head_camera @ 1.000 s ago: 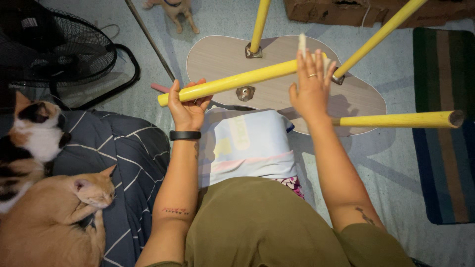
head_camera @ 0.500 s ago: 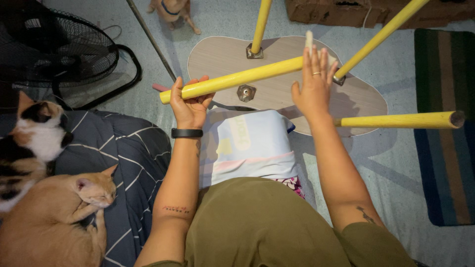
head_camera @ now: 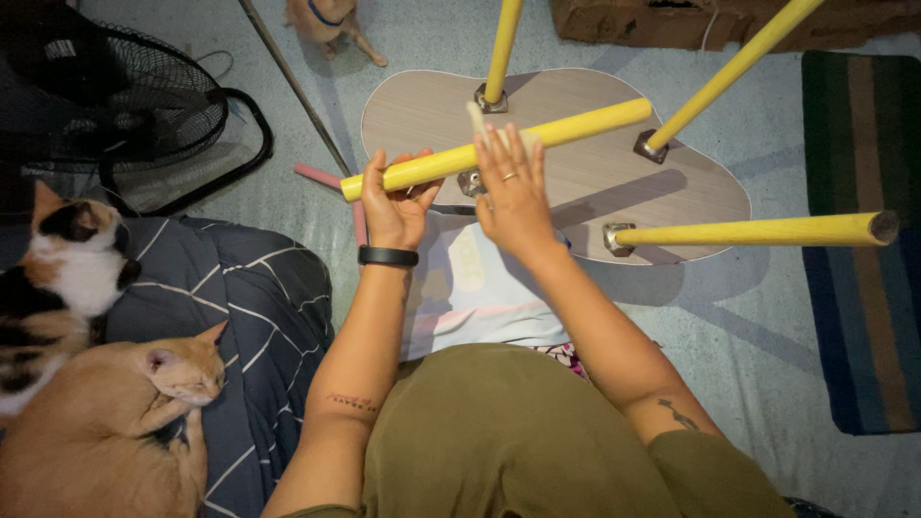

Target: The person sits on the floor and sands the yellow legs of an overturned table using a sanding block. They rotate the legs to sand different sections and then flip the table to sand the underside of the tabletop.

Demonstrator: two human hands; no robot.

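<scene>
A pale wooden tabletop (head_camera: 672,192) lies upside down on the floor. Three yellow legs stand fixed in its metal brackets: one at the back (head_camera: 501,48), one at the back right (head_camera: 739,67), one at the right (head_camera: 767,230). My left hand (head_camera: 398,206) grips a loose yellow leg (head_camera: 585,123) near its left end and holds it level above the tabletop. My right hand (head_camera: 513,192) lies flat over the same leg with straight fingers. A small pale piece (head_camera: 475,115) sticks out past its index finger. A bare bracket (head_camera: 468,182) shows between my hands.
A black floor fan (head_camera: 125,105) stands at the left. A calico cat (head_camera: 67,269) and an orange cat (head_camera: 106,432) lie on a dark striped blanket (head_camera: 230,297). Another animal (head_camera: 331,19) stands at the top, near a cardboard box (head_camera: 691,19). A striped rug (head_camera: 863,288) is at the right.
My right hand has slid left along the loose leg, close to my left hand. The leg has tilted slightly and the pale piece moved with the hand.
</scene>
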